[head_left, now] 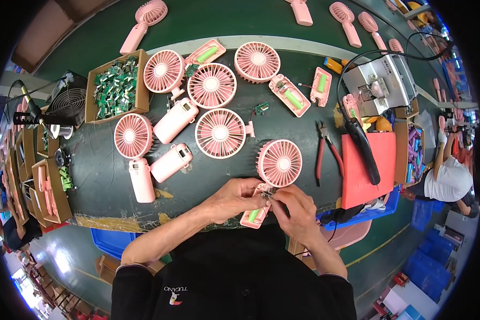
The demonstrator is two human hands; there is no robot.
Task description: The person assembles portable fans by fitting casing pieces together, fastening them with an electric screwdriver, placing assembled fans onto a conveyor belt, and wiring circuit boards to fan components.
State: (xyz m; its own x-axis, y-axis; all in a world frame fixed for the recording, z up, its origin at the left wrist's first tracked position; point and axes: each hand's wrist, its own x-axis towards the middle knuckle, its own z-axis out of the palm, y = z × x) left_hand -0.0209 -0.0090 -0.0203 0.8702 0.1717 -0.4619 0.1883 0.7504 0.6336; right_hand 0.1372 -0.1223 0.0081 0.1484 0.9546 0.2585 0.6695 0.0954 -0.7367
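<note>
A pink handheld fan (280, 163) lies at the table's near edge, its handle opened to show a green battery (254, 215). My left hand (234, 200) is closed on the upper part of that handle from the left. From the other side my right hand (295, 209) pinches at a small circuit board (268, 193) sitting at the handle's top. My fingertips partly cover the board, and any wires there are too small to make out. Just beyond lie another pink fan (221, 133) with a bare neck and a loose green circuit board (261, 109).
Red-handled pliers (329, 152) lie right of the fan. A black electric screwdriver (364, 154) rests on a red pad (357, 189). A cardboard box of circuit boards (117, 85) stands back left, near a soldering iron (32, 110). A person (448, 178) works far right.
</note>
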